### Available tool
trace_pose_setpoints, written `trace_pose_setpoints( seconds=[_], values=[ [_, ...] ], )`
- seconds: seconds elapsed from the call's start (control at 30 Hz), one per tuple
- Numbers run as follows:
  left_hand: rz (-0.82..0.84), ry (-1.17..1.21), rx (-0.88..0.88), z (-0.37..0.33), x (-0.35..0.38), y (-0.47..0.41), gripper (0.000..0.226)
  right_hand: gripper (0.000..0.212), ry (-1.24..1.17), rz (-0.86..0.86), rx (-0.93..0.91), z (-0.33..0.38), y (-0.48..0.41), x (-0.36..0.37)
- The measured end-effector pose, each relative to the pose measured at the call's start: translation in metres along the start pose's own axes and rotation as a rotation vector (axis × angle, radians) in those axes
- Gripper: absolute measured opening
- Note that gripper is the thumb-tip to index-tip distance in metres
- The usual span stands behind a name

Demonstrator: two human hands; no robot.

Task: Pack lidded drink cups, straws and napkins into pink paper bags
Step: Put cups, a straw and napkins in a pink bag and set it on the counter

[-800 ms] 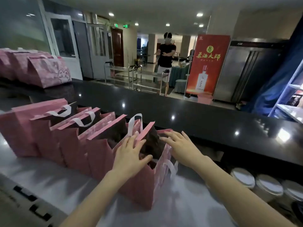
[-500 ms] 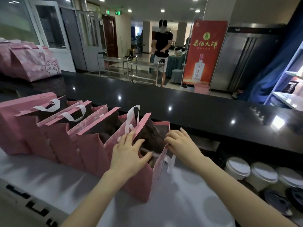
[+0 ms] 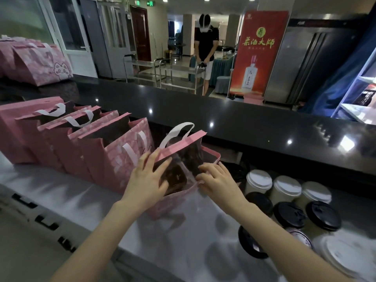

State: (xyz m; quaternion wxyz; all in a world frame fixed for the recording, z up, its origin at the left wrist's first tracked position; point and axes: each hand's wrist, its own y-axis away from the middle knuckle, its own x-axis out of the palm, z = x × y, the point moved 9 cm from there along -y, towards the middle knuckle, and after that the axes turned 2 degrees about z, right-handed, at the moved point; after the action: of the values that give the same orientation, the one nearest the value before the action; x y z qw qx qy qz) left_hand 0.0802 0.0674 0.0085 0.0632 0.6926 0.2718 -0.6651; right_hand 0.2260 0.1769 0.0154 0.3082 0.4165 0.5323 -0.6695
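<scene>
The open bag (image 3: 174, 202) stands upright on the tabletop (image 3: 81, 200), its mouth spread between both hands. The left hand (image 3: 147, 181) lies against the bag's left wall. Its grip is wide, the fingers nearly straight and fanned up toward the rim, the thumb reaching across the near edge, probably to brace that side so the paper does not fold inward. The right hand (image 3: 218, 180) meets the bag's near right edge with a narrow grip. Its fingertips gather on the paper and appear to pinch it, likely drawing that wall outward to widen the opening. The bag's inside is dark, and what it holds, if anything, cannot be told.

Just right of the bag the lidded cups (image 3: 286, 188) crowd together, some with white lids and some with black, within easy reach of the right hand for loading. No straws or napkins can be made out.

Left of the bag a row of pink bags (image 3: 95, 151) stands open-mouthed, side by side, seemingly lined up for the same filling. Behind the bag runs a black counter (image 3: 234, 119). Beyond that, a person (image 3: 205, 47) stands at a metal trolley (image 3: 179, 78).
</scene>
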Motion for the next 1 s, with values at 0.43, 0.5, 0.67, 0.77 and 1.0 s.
trace_pose_setpoints(
  seconds=[0.43, 0.5, 0.67, 0.77, 1.0],
  values=[
    [-0.016, -0.075, 0.062, -0.030, -0.001, 0.026, 0.084, 0.078, 0.037, 0.766, 0.159, -0.072, 0.153, 0.018],
    [-0.035, -0.065, 0.074, -0.034, -0.002, 0.028, 0.087, 0.088, 0.082, 0.818, 0.130, -0.072, 0.162, 0.024],
    [-0.044, -0.079, 0.085, -0.034, -0.003, 0.033, 0.094, 0.087, 0.130, 0.835, 0.096, -0.069, 0.160, 0.029],
    [-0.042, -0.090, 0.079, -0.030, -0.006, 0.033, 0.089, 0.081, 0.135, 0.762, 0.092, -0.062, 0.154, 0.019],
    [0.002, -0.109, 0.036, -0.009, -0.011, 0.036, 0.098, 0.079, -0.138, 0.409, 0.139, -0.028, 0.111, -0.075]
  ],
)
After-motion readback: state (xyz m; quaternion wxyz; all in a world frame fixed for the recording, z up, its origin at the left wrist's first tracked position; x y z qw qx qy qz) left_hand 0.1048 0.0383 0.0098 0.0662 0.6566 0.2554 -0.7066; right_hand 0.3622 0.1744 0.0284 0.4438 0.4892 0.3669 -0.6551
